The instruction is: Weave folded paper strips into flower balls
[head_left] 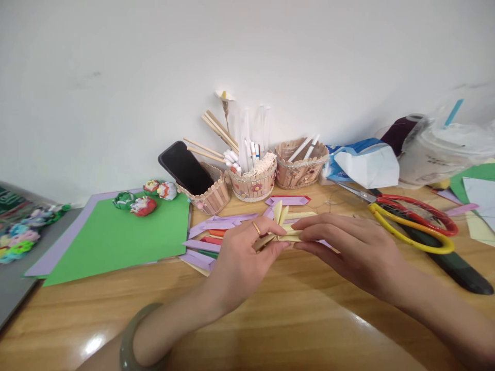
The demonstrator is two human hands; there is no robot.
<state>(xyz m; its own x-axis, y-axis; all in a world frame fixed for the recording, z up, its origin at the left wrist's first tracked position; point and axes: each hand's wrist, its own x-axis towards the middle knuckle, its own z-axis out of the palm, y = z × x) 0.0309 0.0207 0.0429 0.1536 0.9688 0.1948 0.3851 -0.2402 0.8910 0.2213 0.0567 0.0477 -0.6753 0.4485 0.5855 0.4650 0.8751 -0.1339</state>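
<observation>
Both hands meet over the middle of the wooden table point(270, 330). My left hand point(247, 257), with a ring on one finger and a bangle on the wrist, pinches a folded pale yellow paper piece point(282, 221). From the right, my right hand point(351, 252) grips the same piece between its thumb and fingers. Several yellow folds stand up between the hands; the fingertips hide part of the paper. Folded strips of purple paper point(224, 222), with some red and green ones, lie just behind and left of my left hand.
Green sheets point(124, 242) with small paper balls lie left. Behind stand craft-stick baskets point(253, 186), one holding a phone point(185, 167). Red-and-yellow scissors point(410, 219), a black tool point(456, 268), a tissue pack point(363, 162) and a bagged cup point(433, 154) are right.
</observation>
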